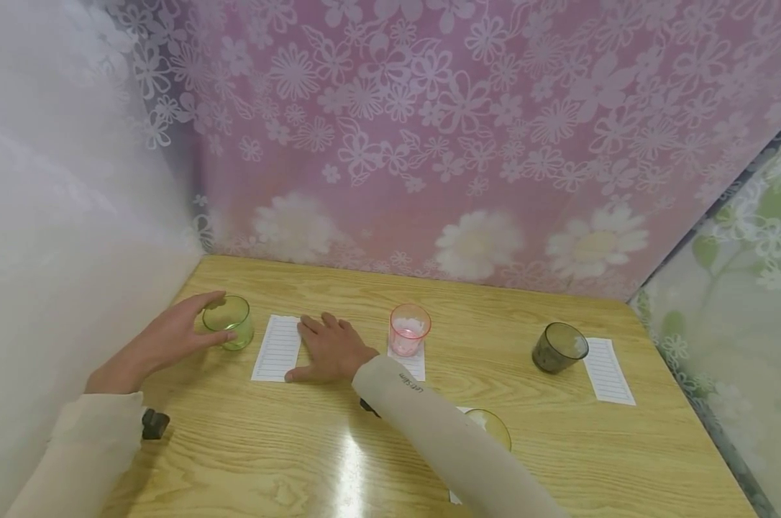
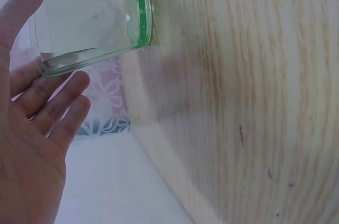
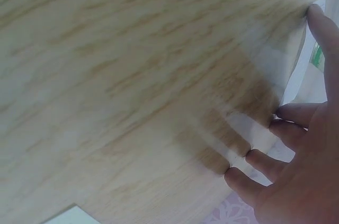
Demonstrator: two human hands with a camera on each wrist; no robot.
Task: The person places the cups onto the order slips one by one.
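Observation:
My left hand curves around a green clear glass at the table's left, thumb on the near side and fingers behind. In the left wrist view the glass stands on the table, with the thumb and fingers at its rim. To its right lies a white lined paper strip. My right hand rests with spread fingers at the strip's right edge. In the right wrist view, thumb and index fingertips touch the edge of the paper, and the other fingertips touch the wood.
A pink glass stands on another paper strip, right of my right hand. A yellowish glass is partly hidden by my right sleeve. Farther right, a dark grey glass stands beside a lined strip. Curtains border the wooden table.

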